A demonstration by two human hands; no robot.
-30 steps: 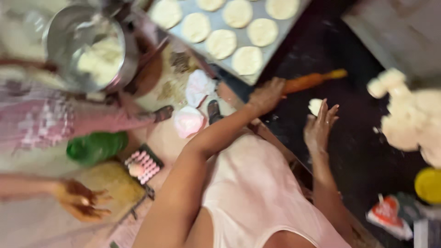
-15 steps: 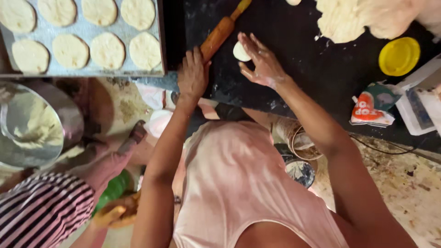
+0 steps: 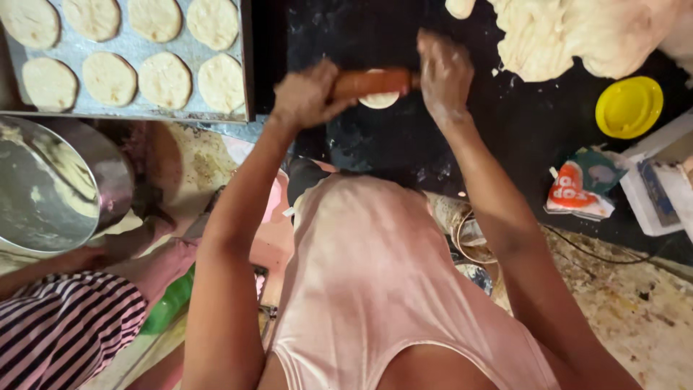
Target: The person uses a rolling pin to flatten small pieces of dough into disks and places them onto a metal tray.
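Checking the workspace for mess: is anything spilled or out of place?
Flour smears dust the black counter below the rolling pin, and dough bits lie scattered beside the big dough heap. The rounds on the tray sit in neat rows.

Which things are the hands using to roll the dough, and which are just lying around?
In use:
left hand and right hand on the rolling pin
small dough disc under it
black worktop

Lying about:
yellow lid
red and white packet
big dough heap
tray of flat rounds
steel bowl
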